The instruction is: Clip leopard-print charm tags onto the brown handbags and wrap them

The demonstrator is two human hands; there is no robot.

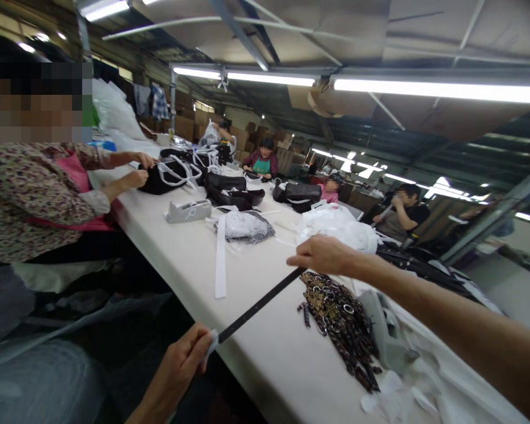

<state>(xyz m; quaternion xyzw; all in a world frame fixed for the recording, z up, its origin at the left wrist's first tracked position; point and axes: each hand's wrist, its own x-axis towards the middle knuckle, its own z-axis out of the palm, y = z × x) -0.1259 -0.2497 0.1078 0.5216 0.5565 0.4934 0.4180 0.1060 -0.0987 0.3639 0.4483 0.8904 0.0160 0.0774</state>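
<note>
A thin black strap [261, 304] with small holes along it is stretched at a slant above the table's near edge. My left hand [176, 362] is closed at its lower end, pinching a small white wrap [212, 341] there. The upper end sits in my right hand [324, 254], whose fingers are closed on it. Just beneath my right hand lies a heap of dark brown straps with metal rings [335, 315]. A flat white strip [221, 259] rests on the table to the left of the black strap.
On the white table [181, 259] are a grey tape dispenser [188, 211], a plastic-wrapped bundle [246, 225], black bags [234, 191] and white material [335, 224]. Another dispenser [384, 333] stands right of the heap. A co-worker [39, 194] at left handles a black bag. A translucent roll [44, 383] is lower left.
</note>
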